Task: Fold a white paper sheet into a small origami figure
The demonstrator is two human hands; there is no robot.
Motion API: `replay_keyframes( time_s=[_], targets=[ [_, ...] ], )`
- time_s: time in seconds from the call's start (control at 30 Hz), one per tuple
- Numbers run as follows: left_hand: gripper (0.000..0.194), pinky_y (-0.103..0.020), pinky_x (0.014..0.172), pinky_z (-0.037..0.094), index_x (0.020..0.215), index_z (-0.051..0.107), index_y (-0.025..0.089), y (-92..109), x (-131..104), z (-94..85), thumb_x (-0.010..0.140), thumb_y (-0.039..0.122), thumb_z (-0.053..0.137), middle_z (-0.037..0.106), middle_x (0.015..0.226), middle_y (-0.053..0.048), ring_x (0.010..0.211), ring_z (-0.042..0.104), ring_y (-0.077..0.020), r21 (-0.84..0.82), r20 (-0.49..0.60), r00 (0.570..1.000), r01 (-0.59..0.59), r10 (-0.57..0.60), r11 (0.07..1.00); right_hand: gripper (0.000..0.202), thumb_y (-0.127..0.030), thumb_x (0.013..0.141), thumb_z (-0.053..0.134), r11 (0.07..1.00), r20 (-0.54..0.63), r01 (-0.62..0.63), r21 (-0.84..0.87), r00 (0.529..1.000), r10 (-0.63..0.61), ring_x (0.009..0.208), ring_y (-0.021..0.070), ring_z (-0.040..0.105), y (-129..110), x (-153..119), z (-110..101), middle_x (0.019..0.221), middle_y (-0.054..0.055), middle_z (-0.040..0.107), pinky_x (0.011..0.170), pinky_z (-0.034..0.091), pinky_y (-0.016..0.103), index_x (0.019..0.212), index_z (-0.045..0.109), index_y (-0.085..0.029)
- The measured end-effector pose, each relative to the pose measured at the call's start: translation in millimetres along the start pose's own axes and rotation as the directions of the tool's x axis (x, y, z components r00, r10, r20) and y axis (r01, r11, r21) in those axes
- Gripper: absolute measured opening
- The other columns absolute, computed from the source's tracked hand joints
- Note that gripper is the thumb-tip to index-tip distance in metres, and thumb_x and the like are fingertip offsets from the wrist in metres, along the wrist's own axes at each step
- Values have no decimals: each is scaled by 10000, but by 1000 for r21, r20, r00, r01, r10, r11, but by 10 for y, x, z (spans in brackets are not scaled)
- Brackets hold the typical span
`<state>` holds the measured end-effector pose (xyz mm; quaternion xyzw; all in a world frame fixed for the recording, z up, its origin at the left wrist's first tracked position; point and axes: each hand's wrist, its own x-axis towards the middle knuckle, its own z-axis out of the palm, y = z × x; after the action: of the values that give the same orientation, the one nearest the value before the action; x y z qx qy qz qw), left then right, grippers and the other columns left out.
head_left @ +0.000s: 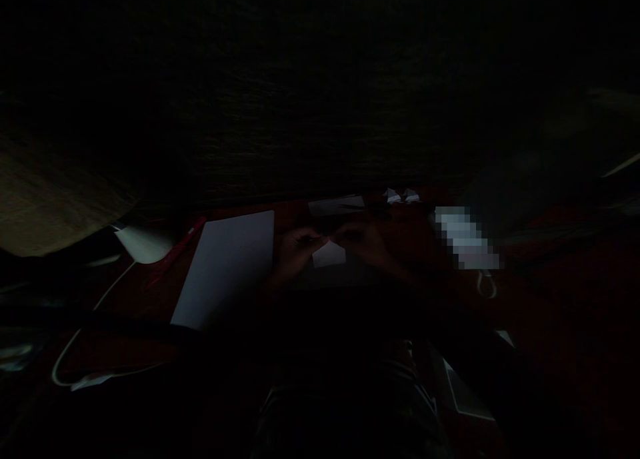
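A: Item one, the largest?
B: Tabletop [550, 299], dark red, seen in very dim light.
A: Next?
B: Large white sheet [227, 266], lying flat on the tabletop, just left of the hands. A red pen [177, 252] lies along its left edge, and a white cable [75, 339] loops further left.
A: The hands?
B: Left hand [295, 252] and right hand [365, 242], close together at the centre, fingertips nearly meeting.
A: What is in their grip?
B: Small white paper [329, 254]. It hangs between the two hands, its top edge at the fingertips, the rest below them. Each hand seems to pinch an upper corner; the dark hides the exact finger hold.
A: Smallest entries?
B: Two small white folded pieces [401, 195], beyond the right hand at the far edge, well apart from the grip.
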<state>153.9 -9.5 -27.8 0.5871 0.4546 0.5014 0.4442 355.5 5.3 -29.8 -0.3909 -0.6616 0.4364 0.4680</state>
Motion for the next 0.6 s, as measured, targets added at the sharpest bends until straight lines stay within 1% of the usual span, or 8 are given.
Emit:
replay_keyframes(
  time_s=[0.2,0.33,0.47,0.6],
  targets=[
    [397,-345,776,522,716,733,213,-69,38,-2,630,549,927,765,824,-33,827,693,-216,-33,-63,993,93,-95,995,237,-465,794,866,999,-55,-29,-19,998,27,834,231,749,-15,32,-63,866,54,823,773,586,362,765,813,-236],
    [388,-338,770,514,673,731,211,-69,47,-20,605,521,953,756,779,-19,779,681,-197,-65,-72,992,104,-108,992,299,-517,799,870,1000,-46,-15,-6,999,14,825,230,740,-14,30,-79,836,48,808,788,580,370,734,797,-235],
    [372,-323,765,519,653,735,209,-54,42,-21,593,485,978,750,756,-4,761,682,-183,-93,-89,990,97,-106,991,352,-567,792,861,999,-38,32,25,999,-31,782,216,722,-8,32,-78,799,39,797,746,570,350,703,784,-236],
    [379,-295,688,489,659,735,201,-48,42,-23,632,505,958,722,716,-2,714,657,-173,-91,-118,983,129,-140,987,399,-610,774,867,999,-74,29,26,997,-27,746,202,700,15,52,-94,764,35,784,701,545,327,688,777,-231]
  ],
)
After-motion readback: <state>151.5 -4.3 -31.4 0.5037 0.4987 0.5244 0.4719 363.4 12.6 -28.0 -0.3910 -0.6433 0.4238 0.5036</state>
